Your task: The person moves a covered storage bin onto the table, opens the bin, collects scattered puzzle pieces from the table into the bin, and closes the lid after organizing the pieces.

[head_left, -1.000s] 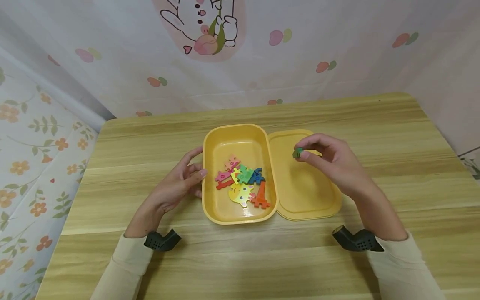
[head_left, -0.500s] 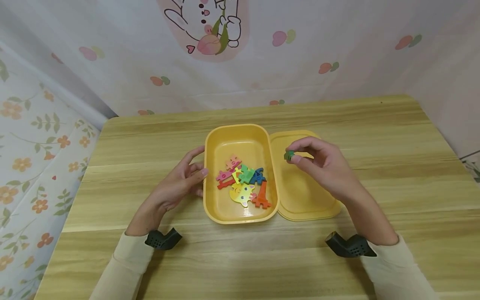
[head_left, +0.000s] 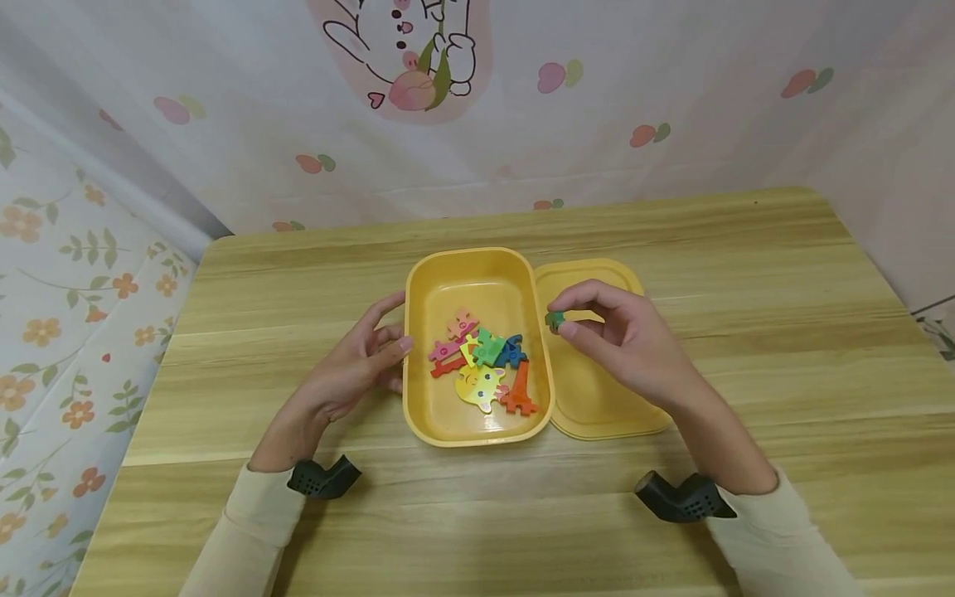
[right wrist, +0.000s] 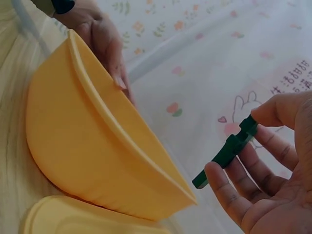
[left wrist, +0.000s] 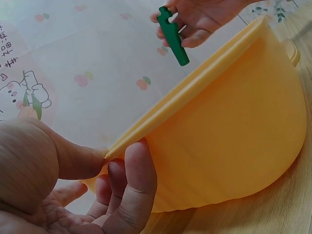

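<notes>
A yellow plastic box (head_left: 473, 429) stands on the table, with several colourful puzzle pieces (head_left: 488, 347) lying in its bottom. Among them is a yellow animal-face piece (head_left: 480, 388). My left hand (head_left: 363, 356) grips the box's left rim, thumb over the edge and fingers against the outer wall (left wrist: 219, 146). Just beyond the opposite rim, my right hand (head_left: 622, 336) pinches a dark green puzzle piece (right wrist: 226, 151) between thumb and fingers. The green piece is long and notched, and hangs above the box's rim in the left wrist view.
The yellow lid (head_left: 608, 406) lies flat on the wooden table (head_left: 462, 522), right against the box's right side and partly under my right hand. A patterned curtain (head_left: 559, 141) hangs behind the table, and a floral one (head_left: 75, 332) on the left.
My right hand has moved left with the green puzzle piece, from over the lid to close by the box's right rim. The left hand keeps its hold on the box.
</notes>
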Demonstrator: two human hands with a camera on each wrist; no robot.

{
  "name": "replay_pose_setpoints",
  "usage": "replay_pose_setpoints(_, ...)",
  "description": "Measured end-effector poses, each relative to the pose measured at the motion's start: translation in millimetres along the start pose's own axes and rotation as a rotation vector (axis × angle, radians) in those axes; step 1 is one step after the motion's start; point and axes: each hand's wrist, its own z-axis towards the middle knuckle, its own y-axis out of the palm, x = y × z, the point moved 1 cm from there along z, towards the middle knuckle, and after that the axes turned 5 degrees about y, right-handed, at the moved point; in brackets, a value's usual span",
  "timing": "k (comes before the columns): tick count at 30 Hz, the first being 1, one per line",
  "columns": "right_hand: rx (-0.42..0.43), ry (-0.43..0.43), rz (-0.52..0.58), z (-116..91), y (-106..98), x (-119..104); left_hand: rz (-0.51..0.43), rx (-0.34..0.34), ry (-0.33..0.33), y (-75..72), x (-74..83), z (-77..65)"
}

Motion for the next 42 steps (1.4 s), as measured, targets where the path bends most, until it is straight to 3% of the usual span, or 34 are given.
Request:
replay_pose_setpoints(10, -0.044, -0.009, 0.006, 1, 11, 2, -0.002, 0.004, -0.006, 0.5, 0.0, -0.3)
replay_pose_setpoints(19, -0.071, -0.032, -0.059, 0, 21, 2, 0.003, -0.001, -0.002, 1.0, -0.2, 0.0)
replay_pose_setpoints(42, -0.046, -0.292, -0.587, -5, 48, 0, 0.010, 0.003, -0.002, 0.8, 0.3, -1.0)
